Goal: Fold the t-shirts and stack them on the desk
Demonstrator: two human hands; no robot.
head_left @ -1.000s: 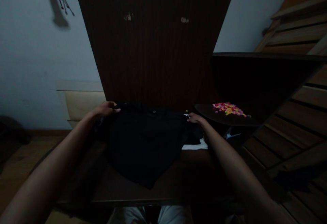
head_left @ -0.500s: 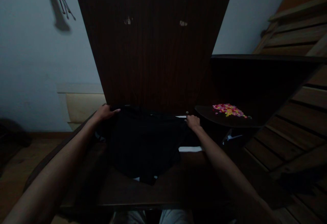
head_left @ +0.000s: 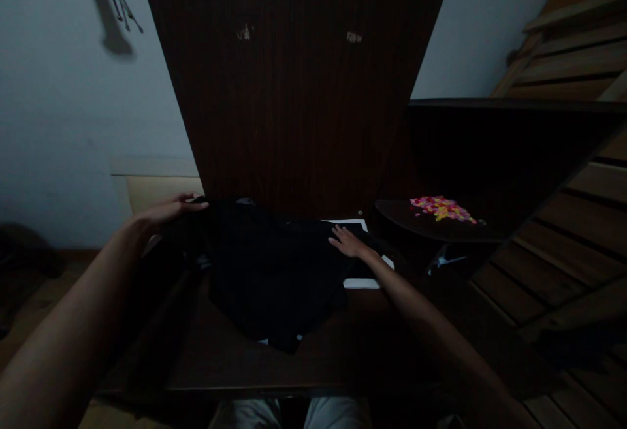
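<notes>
A black garment (head_left: pixel 279 272), probably a shirt, lies spread on the dark wooden desk (head_left: pixel 255 370). Its fabric is too dark to make out seams. At its far left corner, my left hand (head_left: pixel 171 210) is closed on the cloth and pulls it out to the left. My right hand (head_left: pixel 349 243) lies flat on the garment's right part, fingers spread and gripping nothing. White flat pieces, perhaps paper or board (head_left: pixel 362 283), stick out from beneath the cloth near the right hand.
A dark wooden panel (head_left: pixel 298 102) rises behind the desk. To the right, a rounded dark shelf (head_left: pixel 396 210) carries a heap of small pink, red and yellow pieces (head_left: pixel 441 207). Wooden slats (head_left: pixel 553 246) stand farther right; a pale wall (head_left: pixel 73 115) is at the left.
My left hand has moved left, drawing the garment's left side with it. My right hand has let go of the upper right edge, shifted slightly left and flattened onto the cloth.
</notes>
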